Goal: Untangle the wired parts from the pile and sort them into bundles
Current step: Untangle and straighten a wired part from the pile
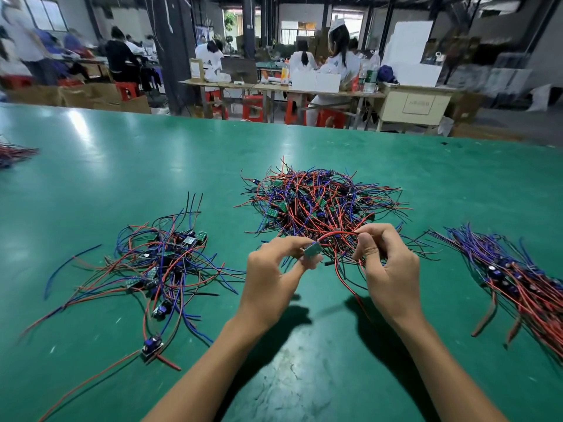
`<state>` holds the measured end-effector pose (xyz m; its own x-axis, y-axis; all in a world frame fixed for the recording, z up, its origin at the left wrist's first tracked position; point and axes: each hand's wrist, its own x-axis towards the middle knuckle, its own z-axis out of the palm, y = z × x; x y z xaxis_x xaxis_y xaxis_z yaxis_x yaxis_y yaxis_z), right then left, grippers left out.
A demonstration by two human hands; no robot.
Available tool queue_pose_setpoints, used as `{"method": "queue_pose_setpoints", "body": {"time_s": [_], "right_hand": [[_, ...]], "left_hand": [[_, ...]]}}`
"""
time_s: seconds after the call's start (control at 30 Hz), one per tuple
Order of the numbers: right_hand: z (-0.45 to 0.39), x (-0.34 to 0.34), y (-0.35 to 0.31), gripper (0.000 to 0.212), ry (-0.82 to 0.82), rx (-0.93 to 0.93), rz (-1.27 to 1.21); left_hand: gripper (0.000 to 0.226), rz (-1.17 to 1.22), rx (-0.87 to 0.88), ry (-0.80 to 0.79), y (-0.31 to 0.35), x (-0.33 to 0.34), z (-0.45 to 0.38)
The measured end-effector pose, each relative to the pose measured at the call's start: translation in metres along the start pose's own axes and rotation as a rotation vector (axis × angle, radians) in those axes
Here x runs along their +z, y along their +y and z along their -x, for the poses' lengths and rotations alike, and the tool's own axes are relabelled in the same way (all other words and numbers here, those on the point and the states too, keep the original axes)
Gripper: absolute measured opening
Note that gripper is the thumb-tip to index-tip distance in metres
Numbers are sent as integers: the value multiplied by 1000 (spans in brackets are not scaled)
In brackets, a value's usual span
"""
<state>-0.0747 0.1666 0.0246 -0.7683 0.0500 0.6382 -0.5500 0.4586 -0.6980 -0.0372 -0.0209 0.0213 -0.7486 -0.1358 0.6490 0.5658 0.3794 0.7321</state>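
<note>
Left hand: the left hand pinches a small circuit board between thumb and fingertips, the other fingers curled beneath it.
Right hand: the right hand has its fingers curled in, thumb and forefinger nipping a red wire that arcs over from the board.
Hand position: both hands are raised just above the bench, at the near edge of the pile.
Pile: the tangled pile of red, blue and black wires with small green boards sits mid-bench, just beyond the hands.
Left heap: a looser heap of wired parts lies to the left, well apart from the pile.
Right bundle: a bundle with wires lying roughly parallel rests to the right.
Far left: another wire cluster shows at the bench's left edge.
Background: people sit at other tables beyond the bench.
</note>
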Motion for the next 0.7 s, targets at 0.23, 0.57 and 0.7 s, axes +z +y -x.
{"method": "queue_pose_setpoints", "body": {"time_s": [0.23,0.57,0.7], "right_hand": [[-2,-2,8,8,77,114,-5],[4,2,-2,22,-152,41,-86],[6,5,6,8,-204,106,127]], "left_hand": [[10,151,-236,-18,3,-4,-3],[18,1141,-826,380,-6,-58,-33],[27,1367,-758,524,-17,-79,-33]]}}
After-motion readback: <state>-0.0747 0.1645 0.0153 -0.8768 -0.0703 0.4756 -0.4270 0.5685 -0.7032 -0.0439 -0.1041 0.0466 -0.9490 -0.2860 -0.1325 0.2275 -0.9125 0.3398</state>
